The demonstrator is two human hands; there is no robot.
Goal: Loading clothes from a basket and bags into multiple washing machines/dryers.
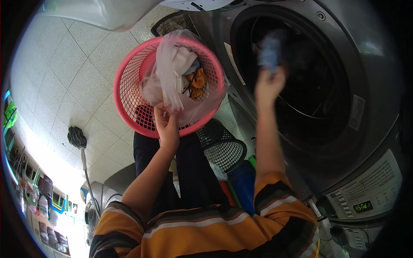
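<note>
A pink plastic laundry basket (120,75) rests at my lap, with a translucent plastic bag (166,75) inside it. White garments (184,61) and an orange one with dark straps (197,84) lie in and beside the bag. My left hand (166,121) pinches the bag's edge at the near side of the basket. Over to the right, my right hand (271,84) reaches into the round opening of a grey front-loading machine's drum (309,84). Between its fingers is a light blue cloth (270,51), blurred by motion.
The machine's control panel (364,190) has a lit display and buttons. Below the basket are a black mesh bin (226,153) and a blue container (242,183). A mop (77,137) stands left on the tiled floor (74,71). A pale curved door or lid (106,13) overhangs the top.
</note>
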